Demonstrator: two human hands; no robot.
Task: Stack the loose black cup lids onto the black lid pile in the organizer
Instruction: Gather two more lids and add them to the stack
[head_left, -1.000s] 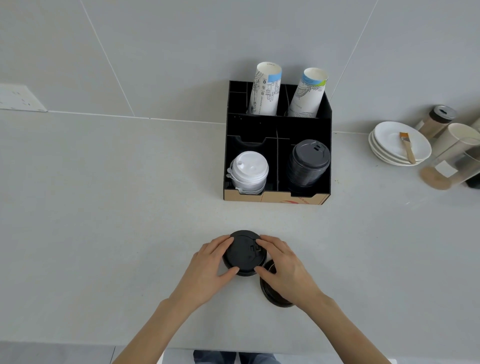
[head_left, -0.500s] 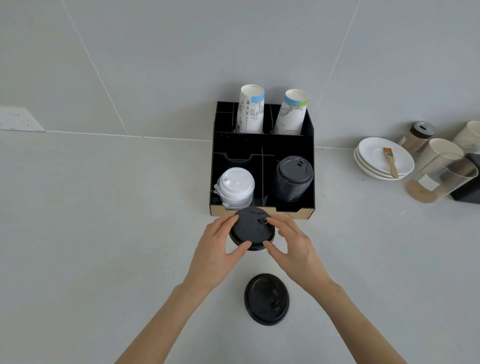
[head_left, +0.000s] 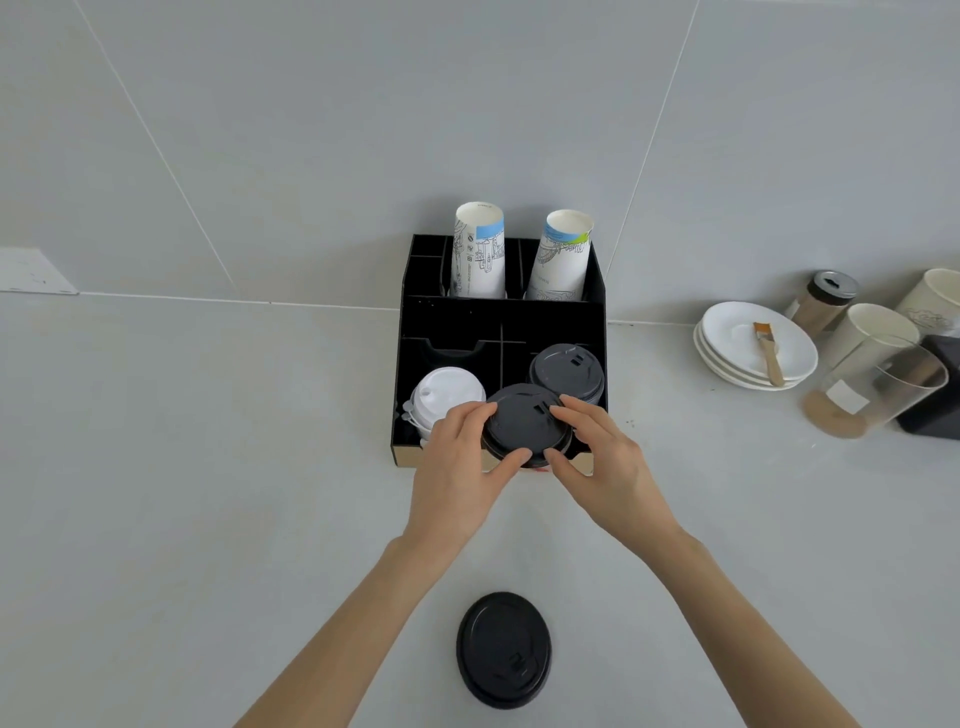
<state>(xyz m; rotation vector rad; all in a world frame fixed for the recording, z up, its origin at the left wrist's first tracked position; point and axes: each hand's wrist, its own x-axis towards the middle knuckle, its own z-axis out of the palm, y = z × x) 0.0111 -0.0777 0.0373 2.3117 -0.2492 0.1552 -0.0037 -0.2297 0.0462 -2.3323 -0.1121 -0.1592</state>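
Both hands are on it: the left hand (head_left: 457, 467) and the right hand (head_left: 605, 462) pinch a black lid (head_left: 524, 423) between them, thumbs on the near rim, fingers curled over the far rim. The lid sits right between the two palms, top face up, its sip flap showing toward the far side. It is up in the air over the front edge of the organizer (head_left: 501, 317), overlapping the cardboard-coloured front lip.

Just beyond the right hand's fingertips is the black lid pile (head_left: 567, 370), standing in the front right compartment, and the held lid is near it, slightly to the left and forward. By the left hand's knuckles, the white lid pile (head_left: 447, 392) fills the front left compartment. At the back, two paper cups (head_left: 479, 249) stand rim up.

Closer to the person, between the forearms, a second loose black lid (head_left: 503, 649) lies flat on the grey counter (head_left: 182, 467), well apart from the hands. Far right, a stack of white plates (head_left: 727, 358) carries a small brush (head_left: 766, 351), with jars and cups beside it.
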